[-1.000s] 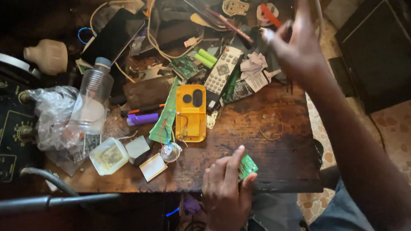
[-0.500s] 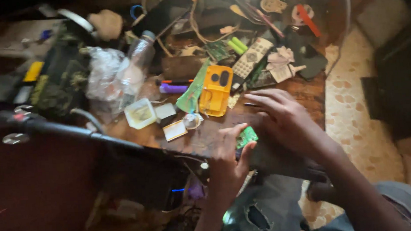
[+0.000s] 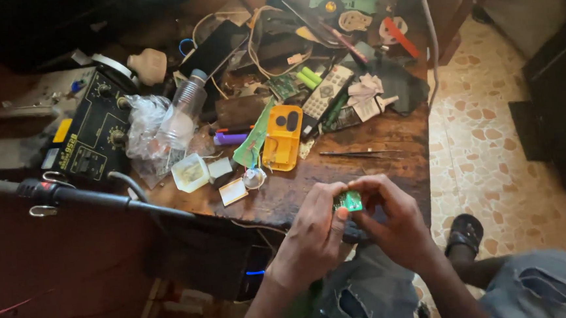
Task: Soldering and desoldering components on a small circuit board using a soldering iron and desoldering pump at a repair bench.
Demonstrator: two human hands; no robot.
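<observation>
Small green circuit board (image 3: 349,201), roughly square, held tilted just off the front edge of the wooden table (image 3: 386,139), near its right corner, face partly hidden

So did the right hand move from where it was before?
Yes. The right hand came down from the far clutter to the wooden table's near edge, onto the small green circuit board.
</observation>
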